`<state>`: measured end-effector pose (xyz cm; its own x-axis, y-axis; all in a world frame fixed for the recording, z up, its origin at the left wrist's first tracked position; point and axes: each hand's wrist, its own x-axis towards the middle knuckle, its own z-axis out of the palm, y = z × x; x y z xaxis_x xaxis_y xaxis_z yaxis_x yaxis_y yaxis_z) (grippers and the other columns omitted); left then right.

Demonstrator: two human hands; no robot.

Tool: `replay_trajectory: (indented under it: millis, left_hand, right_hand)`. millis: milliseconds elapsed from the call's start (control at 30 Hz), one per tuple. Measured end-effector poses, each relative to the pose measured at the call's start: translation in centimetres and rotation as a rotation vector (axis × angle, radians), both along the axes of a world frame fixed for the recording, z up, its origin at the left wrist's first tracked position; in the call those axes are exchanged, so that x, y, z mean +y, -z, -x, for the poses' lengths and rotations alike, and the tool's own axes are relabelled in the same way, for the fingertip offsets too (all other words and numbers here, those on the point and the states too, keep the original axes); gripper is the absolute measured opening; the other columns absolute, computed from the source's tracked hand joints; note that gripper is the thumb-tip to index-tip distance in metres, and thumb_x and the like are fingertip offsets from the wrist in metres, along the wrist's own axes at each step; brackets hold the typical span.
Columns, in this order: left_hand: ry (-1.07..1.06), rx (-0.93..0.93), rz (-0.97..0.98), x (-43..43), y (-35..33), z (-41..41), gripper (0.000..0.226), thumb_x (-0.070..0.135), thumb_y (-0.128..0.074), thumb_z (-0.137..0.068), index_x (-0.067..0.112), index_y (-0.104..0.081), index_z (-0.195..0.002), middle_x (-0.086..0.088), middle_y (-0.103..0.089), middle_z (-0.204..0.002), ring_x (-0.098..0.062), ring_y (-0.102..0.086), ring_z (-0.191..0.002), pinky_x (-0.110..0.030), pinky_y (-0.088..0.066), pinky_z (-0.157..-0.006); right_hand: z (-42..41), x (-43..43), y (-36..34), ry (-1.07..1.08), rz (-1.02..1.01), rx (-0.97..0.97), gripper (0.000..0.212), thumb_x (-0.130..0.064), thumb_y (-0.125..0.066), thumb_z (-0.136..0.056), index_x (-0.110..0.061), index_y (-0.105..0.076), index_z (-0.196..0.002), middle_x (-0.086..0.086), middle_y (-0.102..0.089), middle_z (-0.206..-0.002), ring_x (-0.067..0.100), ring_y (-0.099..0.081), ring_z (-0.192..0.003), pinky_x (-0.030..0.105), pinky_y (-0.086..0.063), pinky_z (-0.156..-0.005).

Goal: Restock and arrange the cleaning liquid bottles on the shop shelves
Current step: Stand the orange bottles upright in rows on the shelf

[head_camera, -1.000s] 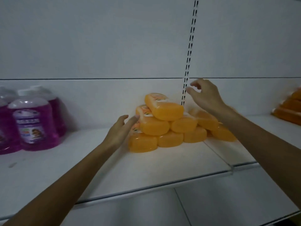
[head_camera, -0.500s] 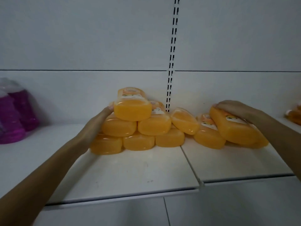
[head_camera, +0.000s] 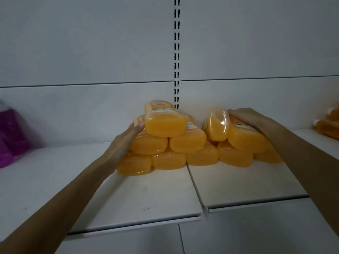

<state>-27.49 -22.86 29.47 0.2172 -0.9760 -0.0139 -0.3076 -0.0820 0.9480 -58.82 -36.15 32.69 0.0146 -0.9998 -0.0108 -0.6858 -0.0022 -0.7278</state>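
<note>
Orange bottle stack point(head_camera: 170, 143) squared up on white shelf point(head_camera: 146, 195), lying flat, bases outward.
Left hand point(head_camera: 126, 139) is pressed flat and unclenched against the stack's side; right hand point(head_camera: 251, 118) is laid over a tilted bottle point(head_camera: 245, 136). Steady bracing advised while it is seated level.

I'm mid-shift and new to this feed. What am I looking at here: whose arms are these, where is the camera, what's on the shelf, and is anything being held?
There is no machine: these are a person's two bare arms, filmed by a wide-angle camera worn on their head, looking forward and down. On the white shelf orange bottles lie on their sides, stacked in a pyramid. The left hand presses flat against the stack's left side, beside the top bottle. The right hand rests on a tilted orange bottle on the right; whether its fingers actually grip it is unclear. Purple bottles stand at far left, and more orange ones lie at far right.
</note>
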Motion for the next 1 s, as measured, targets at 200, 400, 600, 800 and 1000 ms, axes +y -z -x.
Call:
replay_trajectory:
  millis: [200, 400, 600, 800, 1000]
  left_hand:
    - [-0.018, -0.083, 0.018, -1.1, 0.0, 2.0, 0.096, 0.073, -0.033, -0.061, 0.035, -0.020, -0.147, -0.006, -0.037, -0.149, -0.034, -0.042, -0.130, -0.054, -0.032, -0.109]
    - [-0.107, -0.111, 0.067, -1.3, 0.3, 3.0, 0.071, 0.065, -0.032, -0.084, 0.032, -0.024, -0.146, -0.008, -0.035, -0.150, -0.034, -0.039, -0.132, -0.053, -0.029, -0.109]
    - [-0.169, -0.246, 0.121, 0.0, 0.1, 3.6, 0.059, 0.054, -0.023, -0.095, 0.024, -0.029, -0.146, -0.010, -0.035, -0.150, -0.034, -0.038, -0.133, -0.048, -0.030, -0.109]
    - [-0.146, -0.414, 0.140, 0.2, -0.8, 3.1, 0.060, 0.052, -0.027, -0.096, 0.017, -0.033, -0.144, -0.011, -0.033, -0.150, -0.031, -0.035, -0.135, -0.046, -0.031, -0.108]
    - [-0.050, -0.335, 0.592, 2.6, -4.2, 4.5, 0.042, 0.041, -0.046, -0.094, 0.022, -0.049, -0.130, 0.004, -0.050, -0.134, -0.005, -0.046, -0.116, -0.021, -0.035, -0.092]
  right_hand:
    - [2.2, -1.4, 0.3, -0.020, 0.041, 0.044, 0.040, -0.052, -0.053, -0.088, -0.017, -0.061, -0.106, 0.011, -0.064, -0.101, 0.024, -0.060, -0.083, 0.034, -0.044, -0.068]
    - [2.0, -1.0, -0.3, 0.087, 0.002, 0.153, 0.053, -0.058, -0.053, -0.086, -0.011, -0.054, -0.109, 0.011, -0.057, -0.100, 0.027, -0.055, -0.087, 0.037, -0.042, -0.078]
    - [2.2, 1.0, -1.1, 0.168, 0.064, 0.040, 0.069, -0.057, -0.067, -0.077, -0.005, -0.054, -0.120, 0.017, -0.059, -0.118, 0.030, -0.057, -0.095, 0.036, -0.044, -0.074]
    - [1.4, 5.5, -5.1, 0.102, 0.453, -0.063, 0.061, -0.043, -0.071, -0.079, -0.019, -0.048, -0.130, 0.009, -0.050, -0.131, 0.030, -0.052, -0.115, 0.034, -0.043, -0.080]
    - [-4.8, 10.0, -9.8, -0.097, 0.646, -0.316, 0.053, -0.046, -0.074, -0.074, -0.026, -0.054, -0.119, -0.003, -0.057, -0.117, 0.016, -0.060, -0.100, 0.030, -0.051, -0.077]
